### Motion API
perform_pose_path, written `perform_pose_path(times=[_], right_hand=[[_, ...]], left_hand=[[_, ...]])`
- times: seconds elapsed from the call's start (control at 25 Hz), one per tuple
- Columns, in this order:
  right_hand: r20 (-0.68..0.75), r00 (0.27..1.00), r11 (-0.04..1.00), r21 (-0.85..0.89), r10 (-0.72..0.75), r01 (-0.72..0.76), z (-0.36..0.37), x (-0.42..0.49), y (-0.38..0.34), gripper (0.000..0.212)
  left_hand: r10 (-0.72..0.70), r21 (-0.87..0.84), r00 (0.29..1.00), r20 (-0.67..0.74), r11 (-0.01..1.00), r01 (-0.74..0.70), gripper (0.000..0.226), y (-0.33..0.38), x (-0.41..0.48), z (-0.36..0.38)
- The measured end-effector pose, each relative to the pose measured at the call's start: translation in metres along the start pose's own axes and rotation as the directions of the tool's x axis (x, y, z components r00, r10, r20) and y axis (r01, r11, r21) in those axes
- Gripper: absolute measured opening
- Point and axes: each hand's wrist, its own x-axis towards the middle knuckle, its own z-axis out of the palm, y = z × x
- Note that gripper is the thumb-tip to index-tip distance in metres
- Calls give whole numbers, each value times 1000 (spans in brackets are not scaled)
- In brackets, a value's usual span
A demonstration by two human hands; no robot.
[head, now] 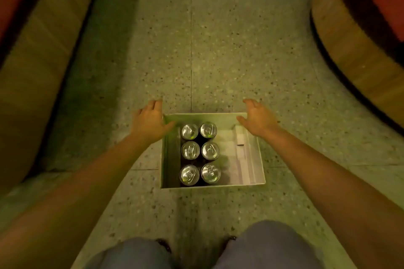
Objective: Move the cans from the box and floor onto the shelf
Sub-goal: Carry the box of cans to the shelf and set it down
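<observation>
A white open box stands on the speckled floor right in front of me. Several silver-topped cans stand upright in two columns in its left half; the right half holds only a folded card insert. My left hand hovers at the box's far left corner, fingers spread, holding nothing. My right hand hovers at the far right corner, also spread and empty. Whether either hand touches the rim I cannot tell. No shelf surface shows clearly.
A wooden unit with a red top runs along the left side. A rounded wooden unit with a red top stands at the right. Terrazzo floor stretches ahead between them. My knees show at the bottom edge.
</observation>
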Motion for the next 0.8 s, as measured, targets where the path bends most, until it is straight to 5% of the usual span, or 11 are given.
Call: perform_pose_path(times=[0.32,0.52,0.8], right_hand=[[-192,962,953,271,193,-137,88,-25,37,70],[-113,949,900,367,294,-235,111,-36,55,52],[-135,930,875,407,342,-263,109,-35,57,41]], left_hand=[[-161,-283,984,81,943,178,68,-36,-21,101],[-244,-481,967,76,840,250,57,-29,-29,128],[-249,-404,968,-10,887,224,49,-29,-22,124]])
